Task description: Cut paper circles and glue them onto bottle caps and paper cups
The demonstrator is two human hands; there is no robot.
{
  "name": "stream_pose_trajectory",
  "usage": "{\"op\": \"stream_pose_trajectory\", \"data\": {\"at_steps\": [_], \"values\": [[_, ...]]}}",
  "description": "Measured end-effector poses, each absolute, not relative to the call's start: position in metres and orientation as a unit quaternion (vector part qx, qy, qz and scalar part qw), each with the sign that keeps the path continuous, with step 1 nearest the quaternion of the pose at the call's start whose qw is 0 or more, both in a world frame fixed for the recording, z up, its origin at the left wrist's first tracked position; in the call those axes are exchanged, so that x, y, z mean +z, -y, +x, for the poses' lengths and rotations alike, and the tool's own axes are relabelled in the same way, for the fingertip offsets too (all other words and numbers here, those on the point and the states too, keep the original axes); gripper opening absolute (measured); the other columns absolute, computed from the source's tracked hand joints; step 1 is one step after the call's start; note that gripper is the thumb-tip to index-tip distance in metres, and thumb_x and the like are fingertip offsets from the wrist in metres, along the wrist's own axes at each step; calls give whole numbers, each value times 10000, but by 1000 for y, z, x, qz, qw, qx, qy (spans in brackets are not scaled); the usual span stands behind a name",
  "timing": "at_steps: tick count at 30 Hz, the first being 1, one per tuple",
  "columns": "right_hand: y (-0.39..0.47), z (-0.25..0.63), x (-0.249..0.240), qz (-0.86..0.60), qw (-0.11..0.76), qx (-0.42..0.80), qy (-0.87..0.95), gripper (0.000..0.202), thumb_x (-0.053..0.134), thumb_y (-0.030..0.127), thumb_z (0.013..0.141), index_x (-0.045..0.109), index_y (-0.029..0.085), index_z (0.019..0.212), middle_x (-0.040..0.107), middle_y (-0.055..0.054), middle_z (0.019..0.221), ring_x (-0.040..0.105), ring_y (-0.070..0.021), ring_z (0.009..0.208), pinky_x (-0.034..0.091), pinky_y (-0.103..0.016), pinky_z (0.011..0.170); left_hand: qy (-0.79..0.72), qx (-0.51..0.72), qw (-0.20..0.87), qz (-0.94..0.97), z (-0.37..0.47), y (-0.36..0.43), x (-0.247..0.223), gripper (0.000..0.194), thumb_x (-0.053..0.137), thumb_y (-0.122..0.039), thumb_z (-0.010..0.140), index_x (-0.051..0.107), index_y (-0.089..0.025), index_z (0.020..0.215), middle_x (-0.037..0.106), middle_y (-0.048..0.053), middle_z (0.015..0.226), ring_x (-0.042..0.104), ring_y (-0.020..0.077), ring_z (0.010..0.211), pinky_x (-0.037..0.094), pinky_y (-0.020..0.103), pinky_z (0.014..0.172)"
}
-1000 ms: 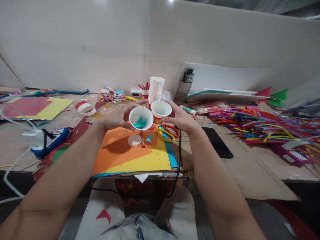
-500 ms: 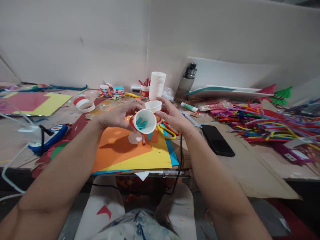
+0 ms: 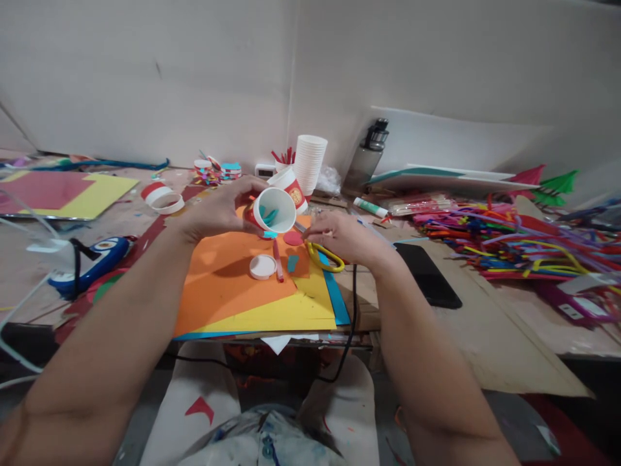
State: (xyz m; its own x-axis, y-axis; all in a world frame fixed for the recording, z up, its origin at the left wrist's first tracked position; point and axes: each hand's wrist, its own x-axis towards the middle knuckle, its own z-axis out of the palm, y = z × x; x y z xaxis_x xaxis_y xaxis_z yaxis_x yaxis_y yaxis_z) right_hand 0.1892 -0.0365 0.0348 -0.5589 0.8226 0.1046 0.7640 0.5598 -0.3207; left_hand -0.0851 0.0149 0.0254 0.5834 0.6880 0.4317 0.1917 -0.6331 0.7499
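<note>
My left hand [image 3: 228, 206] is wrapped round a white paper cup [image 3: 282, 210], tipped so its mouth faces me. Teal paper pieces [image 3: 268, 217] lie inside it. Just behind is another paper cup with a red band and yellow emblem [image 3: 295, 191]; whether my left fingers touch it is hidden. My right hand [image 3: 334, 234] has its fingers curled together over the scissors with yellow handles [image 3: 327, 257]; what the fingertips hold is hidden. Close by on orange paper [image 3: 218, 278] lie a red paper disc [image 3: 293, 239], a white round lid-like piece [image 3: 262, 266], a red pen [image 3: 278, 262] and teal scraps [image 3: 292, 263].
A tall stack of white cups [image 3: 310, 162] stands by the wall, beside a dark bottle [image 3: 366, 155]. To the right are a glue stick [image 3: 370, 207], a black phone [image 3: 427, 275] and many pipe cleaners [image 3: 485, 236]. A blue tool [image 3: 90, 265] lies left.
My right hand has let go of the banded cup and moved down to the scissors. That cup now sits further back, tilted. The left-hand cup has risen slightly.
</note>
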Motion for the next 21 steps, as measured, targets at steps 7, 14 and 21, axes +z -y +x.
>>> {"op": "stream_pose_trajectory", "data": {"at_steps": [7,14,21], "values": [[41,176,21,-443,-39,144,884,332,631,189,815,766,321,1087,746,-15,1078,618,-215,999,427,-298,862,-280,391,365,797,-83,-17,23,705,898,-360,513,638,-202,1149,619,96,1228,581,292,1149,456,442,1004],[35,182,18,-430,-39,163,887,359,614,149,822,762,319,1101,755,5,1091,655,-199,999,445,-272,873,-273,386,372,799,-81,-18,21,703,897,-344,522,635,-200,1158,609,106,1262,590,280,1139,465,430,997],[38,177,15,-453,-44,131,880,345,622,177,830,759,344,1099,744,-1,1125,643,-221,1050,418,-317,925,-274,383,370,801,-80,-18,19,670,895,-340,529,649,-203,1137,632,105,1225,597,278,1130,484,421,963]]}}
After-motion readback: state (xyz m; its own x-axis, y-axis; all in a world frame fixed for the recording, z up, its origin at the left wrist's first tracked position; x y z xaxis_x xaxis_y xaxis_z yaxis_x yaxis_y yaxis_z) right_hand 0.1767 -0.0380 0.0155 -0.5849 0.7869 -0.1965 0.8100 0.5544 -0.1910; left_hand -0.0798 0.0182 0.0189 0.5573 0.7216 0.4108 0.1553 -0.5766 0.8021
